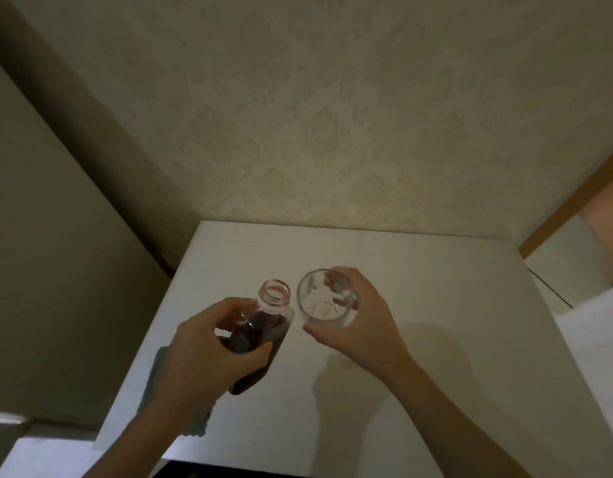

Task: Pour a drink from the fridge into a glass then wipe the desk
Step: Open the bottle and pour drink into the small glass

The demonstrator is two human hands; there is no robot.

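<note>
Nearest, down left: bluish cloth (pixel 153 384) lying flat on the white tabletop (pixel 419 339), mostly hidden under the left forearm. Left hand (pixel 208 350) wrapped tight around a capless bottle (pixel 260 326) of dark drink, fingers (pixel 260 351) curled across its front, neck tilted up and away. Just beside the bottle mouth, not touching: clear glass (pixel 320 300), looks empty though hard to tell in this dim light. Right hand (pixel 360 319) clamped round its far side, thumb at the near wall. Patterned wallpaper (pixel 332 115) behind.
</note>
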